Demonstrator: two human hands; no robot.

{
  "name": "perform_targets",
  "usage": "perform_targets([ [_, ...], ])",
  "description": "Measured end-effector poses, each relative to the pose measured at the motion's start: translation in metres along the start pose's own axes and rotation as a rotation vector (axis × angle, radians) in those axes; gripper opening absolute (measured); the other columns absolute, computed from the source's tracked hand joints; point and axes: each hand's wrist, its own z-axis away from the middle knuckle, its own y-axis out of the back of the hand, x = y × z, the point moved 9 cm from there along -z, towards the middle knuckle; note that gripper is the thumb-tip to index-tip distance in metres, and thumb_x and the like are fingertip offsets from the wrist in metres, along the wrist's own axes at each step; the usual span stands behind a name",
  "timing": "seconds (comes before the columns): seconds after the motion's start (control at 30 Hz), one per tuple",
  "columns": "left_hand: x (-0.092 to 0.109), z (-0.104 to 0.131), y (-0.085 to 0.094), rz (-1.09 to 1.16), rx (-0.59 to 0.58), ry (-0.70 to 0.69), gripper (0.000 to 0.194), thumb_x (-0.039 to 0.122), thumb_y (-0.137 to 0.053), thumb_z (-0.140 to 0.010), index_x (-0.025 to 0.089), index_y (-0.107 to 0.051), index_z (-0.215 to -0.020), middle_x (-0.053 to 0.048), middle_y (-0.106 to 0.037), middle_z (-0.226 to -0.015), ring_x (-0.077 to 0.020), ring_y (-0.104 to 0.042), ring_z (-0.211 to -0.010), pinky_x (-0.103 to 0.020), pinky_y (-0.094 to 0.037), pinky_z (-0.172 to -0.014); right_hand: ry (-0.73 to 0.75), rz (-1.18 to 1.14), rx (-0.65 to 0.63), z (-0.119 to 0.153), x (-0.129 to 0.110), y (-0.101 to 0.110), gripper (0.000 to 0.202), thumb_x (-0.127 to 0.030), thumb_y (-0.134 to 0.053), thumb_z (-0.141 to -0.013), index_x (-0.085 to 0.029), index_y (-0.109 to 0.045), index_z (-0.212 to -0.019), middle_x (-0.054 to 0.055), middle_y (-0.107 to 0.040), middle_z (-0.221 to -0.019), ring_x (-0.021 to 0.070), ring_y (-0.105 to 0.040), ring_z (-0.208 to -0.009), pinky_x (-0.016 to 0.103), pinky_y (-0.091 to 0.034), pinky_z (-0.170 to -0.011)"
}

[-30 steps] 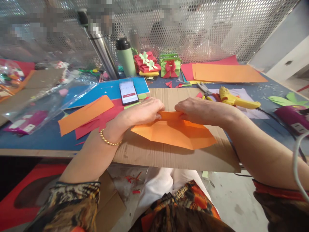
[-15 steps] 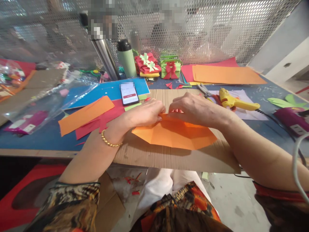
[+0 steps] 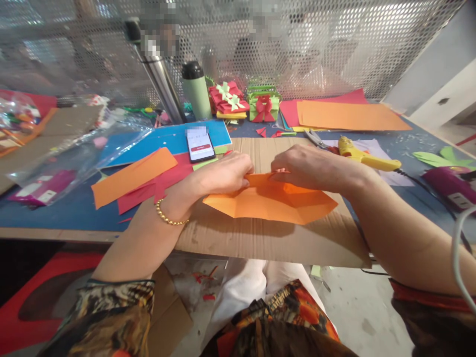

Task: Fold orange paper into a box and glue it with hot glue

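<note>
A thin, matte orange sheet (image 3: pixel 271 208), its near edge angular and faint creases across its face, was over a flat board of ribbed brown cardboard (image 3: pixel 238 243) on the blue table, its near edge throwing a shadow. Around the sheet, a smooth orange strip (image 3: pixel 134 177) lay between nine and ten o'clock, a glassy phone (image 3: pixel 201 147) at ten, a green paper bag with a red bow (image 3: pixel 263 109) at twelve, and a glossy yellow glue gun (image 3: pixel 368 158) at two. The left hand (image 3: pixel 228 173), at the sheet's ten o'clock, was nearly closed, thumb and fingers pinching the far edge. The right hand (image 3: pixel 305 167), between one and two, had its fingers curled inward, touching that edge; its thumb was hidden, so I cannot tell whether it pinched.
</note>
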Motion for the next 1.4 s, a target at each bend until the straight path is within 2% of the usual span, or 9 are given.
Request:
perform_targets([
  [0.1, 0.000, 0.001, 0.001, -0.011, 0.001, -0.001, 0.030, 0.011, -0.059, -0.077, 0.020, -0.043, -0.055, 0.001, -0.041, -0.055, -0.0156, -0.043, -0.061, -0.033, -0.025, -0.061, -0.053, 0.037, -0.022, 0.001, 0.011, -0.002, 0.027, -0.020, -0.051, -0.091, -0.020, -0.074, -0.077, 0.004, -0.070, -0.071, 0.0156, -0.058, -0.065, 0.029, -0.035, -0.064],
  [0.3, 0.001, 0.000, 0.001, -0.003, -0.003, -0.006, 0.029, 0.012, -0.061, -0.077, 0.020, -0.043, -0.055, 0.002, -0.041, -0.053, -0.0149, -0.043, -0.058, -0.033, -0.026, -0.060, -0.003, 0.108, -0.044, -0.002, 0.001, -0.002, 0.031, -0.016, -0.048, -0.090, -0.017, -0.069, -0.067, 0.006, -0.066, -0.063, 0.0136, -0.051, -0.058, 0.029, -0.031, -0.060],
  [0.47, 0.000, 0.001, 0.002, -0.018, -0.004, 0.006, 0.027, 0.011, -0.061, -0.077, 0.019, -0.047, -0.055, 0.002, -0.043, -0.054, -0.0145, -0.044, -0.058, -0.032, -0.026, -0.059, -0.047, 0.073, -0.066, 0.001, 0.005, -0.001, 0.029, -0.021, -0.051, -0.094, -0.018, -0.076, -0.079, 0.007, -0.072, -0.072, 0.0140, -0.056, -0.061, 0.028, -0.030, -0.058],
  [0.63, 0.001, 0.001, 0.002, -0.034, -0.002, 0.009, 0.023, 0.012, -0.060, -0.077, 0.019, -0.053, -0.057, 0.002, -0.043, -0.052, -0.0143, -0.042, -0.056, -0.032, -0.026, -0.059, -0.057, -0.045, -0.002, 0.001, 0.003, 0.002, 0.026, -0.031, -0.057, -0.095, -0.020, -0.080, -0.093, 0.008, -0.076, -0.085, 0.0167, -0.062, -0.072, 0.028, -0.035, -0.062],
  [0.77, 0.003, 0.000, 0.001, -0.051, 0.004, -0.001, 0.022, 0.013, -0.061, -0.076, 0.019, -0.054, -0.057, 0.002, -0.040, -0.050, -0.0139, -0.040, -0.054, -0.033, -0.023, -0.057, 0.009, -0.128, 0.046, -0.004, -0.010, 0.001, 0.033, -0.029, -0.052, -0.099, -0.015, -0.076, -0.081, 0.007, -0.069, -0.072, 0.0132, -0.053, -0.062, 0.030, -0.032, -0.062],
  [0.87, 0.004, 0.001, 0.001, -0.001, 0.005, -0.031, 0.022, 0.014, -0.061, -0.076, 0.019, -0.053, -0.057, 0.004, -0.036, -0.049, -0.0123, -0.037, -0.051, -0.032, -0.023, -0.057, 0.049, -0.125, 0.077, -0.006, -0.015, 0.001, 0.033, -0.023, -0.052, -0.096, -0.014, -0.072, -0.071, 0.005, -0.064, -0.065, 0.0126, -0.048, -0.059, 0.031, -0.031, -0.064],
  [0.97, 0.002, 0.002, 0.000, 0.065, -0.023, -0.027, 0.027, 0.022, -0.060, -0.084, 0.018, -0.055, -0.057, 0.005, -0.033, -0.049, -0.0107, -0.035, -0.049, -0.031, -0.022, -0.055, 0.081, -0.145, 0.092, -0.006, -0.015, 0.000, 0.032, -0.020, -0.051, -0.095, -0.015, -0.071, -0.069, 0.005, -0.063, -0.064, 0.0123, -0.046, -0.059, 0.031, -0.030, -0.065],
  [1.1, 0.009, 0.004, 0.002, 0.100, -0.033, -0.073, 0.028, 0.023, -0.051, -0.095, 0.016, -0.064, -0.071, 0.003, -0.046, -0.055, -0.0105, -0.040, -0.054, -0.029, -0.024, -0.058, 0.079, -0.146, 0.092, -0.006, -0.012, -0.001, 0.032, -0.020, -0.052, -0.094, -0.016, -0.067, -0.066, 0.003, -0.059, -0.060, 0.0115, -0.042, -0.057, 0.031, -0.027, -0.062],
  [1.4, 0.008, 0.000, 0.001, 0.013, 0.003, -0.105, 0.029, 0.021, -0.053, -0.097, 0.015, -0.065, -0.071, 0.004, -0.041, -0.052, -0.0108, -0.033, -0.053, -0.030, -0.023, -0.058, 0.111, -0.149, 0.119, -0.006, -0.013, -0.002, 0.037, -0.026, -0.051, -0.097, -0.016, -0.067, -0.065, 0.004, -0.057, -0.059, 0.0113, -0.037, -0.054, 0.032, -0.024, -0.060],
])
